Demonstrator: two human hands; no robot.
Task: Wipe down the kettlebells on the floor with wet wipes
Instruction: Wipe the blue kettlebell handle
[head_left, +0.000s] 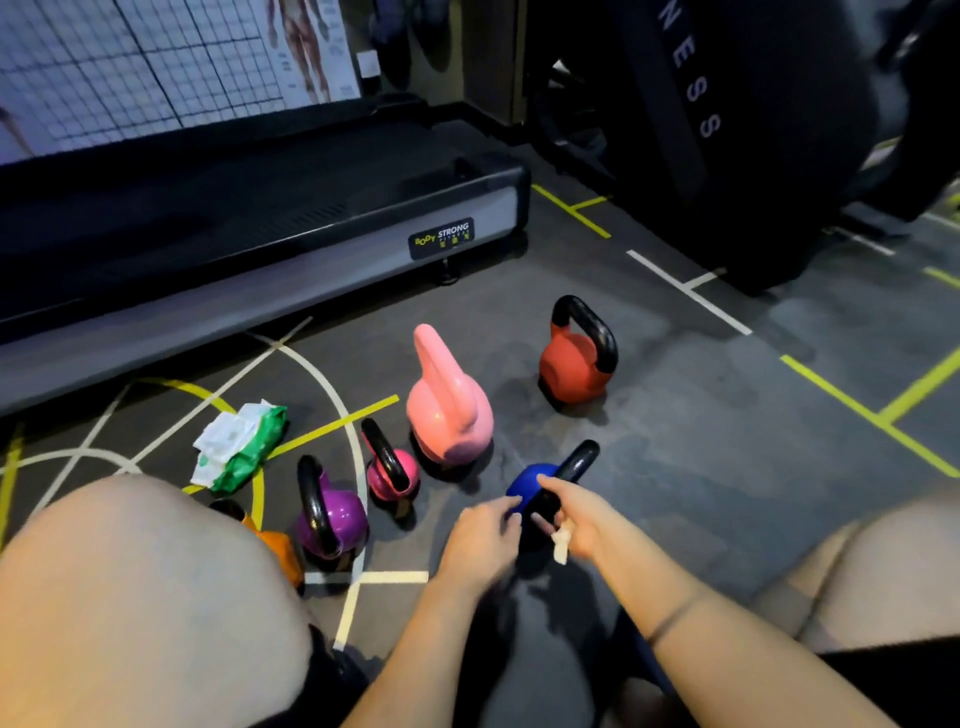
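Blue kettlebell (522, 486) stands on the floor just right of the pink kettlebell (449, 415), nearer the person. The right hand (582, 519) curls its fingers round the black handle with a crumpled wet wipe (560, 545) pinched underneath, probably to rub the grip. The left hand (483, 540) rests loosely gathered fingertips against the ball, apparently to steady it; the wipes pack (241, 447) lies well left of the pink kettlebell.

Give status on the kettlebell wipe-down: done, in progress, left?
Done: cannot tell; no kettlebell shows a clear wiped mark. In hand: the blue kettlebell, right hand holding a wipe at its handle, left hand touching its body. Left: possibly the pink kettlebell, red kettlebell, magenta kettlebell, purple kettlebell and half-hidden orange kettlebell, none touched; the wipe pack lies nearby.
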